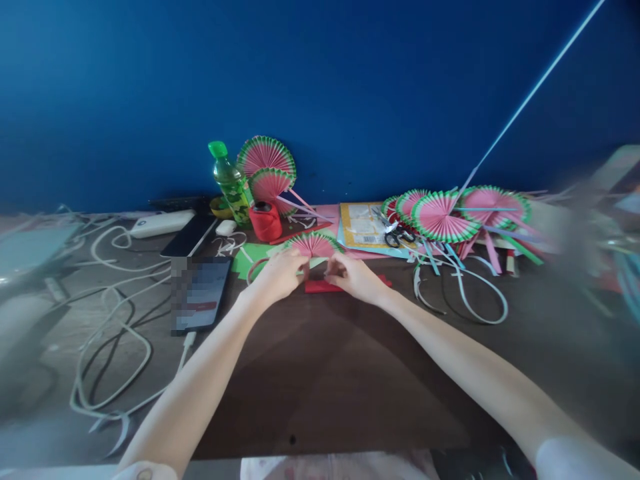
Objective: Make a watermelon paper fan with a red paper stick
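Observation:
My left hand (280,273) and my right hand (354,277) meet at the middle of the dark table, fingers curled in a pinch. Between and just behind them stands a half-open pleated paper fan (315,245), pink with a green rim, and both hands hold its lower edge. A red paper piece (320,287) lies flat under the hands. A green paper sheet (250,257) lies to the left of the fan.
A phone (200,293) lies left of my hands among white cables (115,320). At the back stand a green bottle (230,181), a red tape roll (266,221) and upright finished fans (266,163). A pile of finished fans (445,215), scissors (397,235) and paper strips sit right.

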